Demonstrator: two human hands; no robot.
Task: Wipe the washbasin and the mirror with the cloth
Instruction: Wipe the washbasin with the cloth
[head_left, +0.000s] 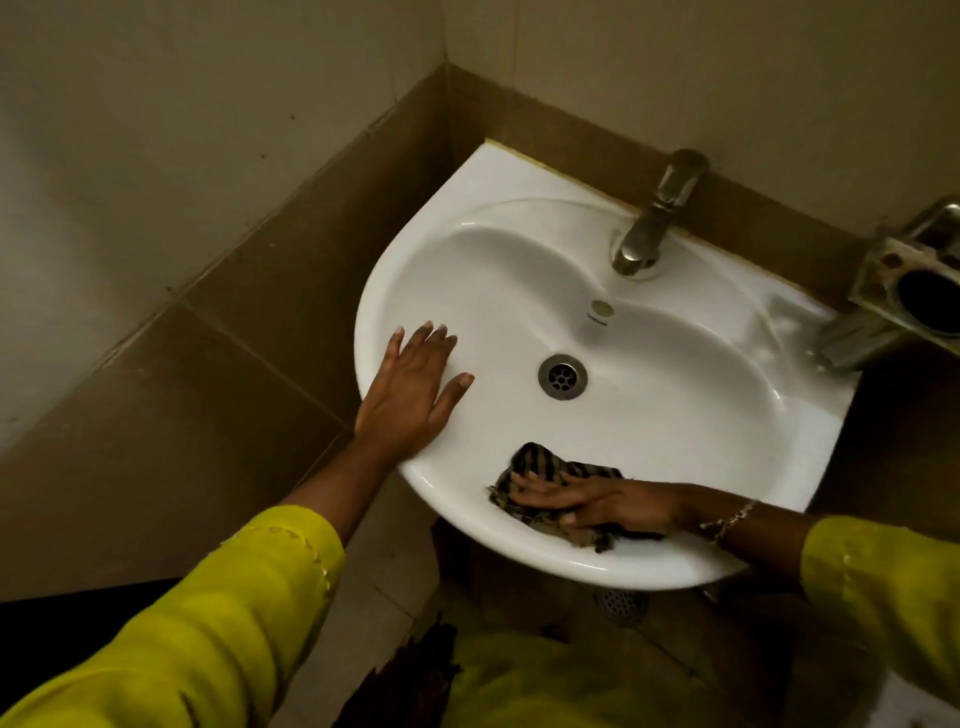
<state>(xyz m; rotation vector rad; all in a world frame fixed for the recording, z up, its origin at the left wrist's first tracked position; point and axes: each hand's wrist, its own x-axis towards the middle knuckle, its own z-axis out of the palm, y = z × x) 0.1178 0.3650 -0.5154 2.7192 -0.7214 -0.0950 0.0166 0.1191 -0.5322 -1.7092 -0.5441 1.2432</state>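
Note:
A white washbasin (519, 270) is fixed in the corner of a tiled wall, with a round metal drain (562, 376) in its bowl. A dark striped cloth (540, 462) lies on the basin's front rim. My right hand (592, 504) presses flat on the cloth, fingers stretched out to the left. My left hand (410, 387) rests flat on the basin's left rim, fingers apart, holding nothing. No mirror is in view.
A metal tap (654, 213) stands at the back of the basin. A metal holder (904, 291) juts from the wall over the basin's right end. Brown wall tiles (234, 338) close in on the left. A floor drain (621, 605) shows below the basin.

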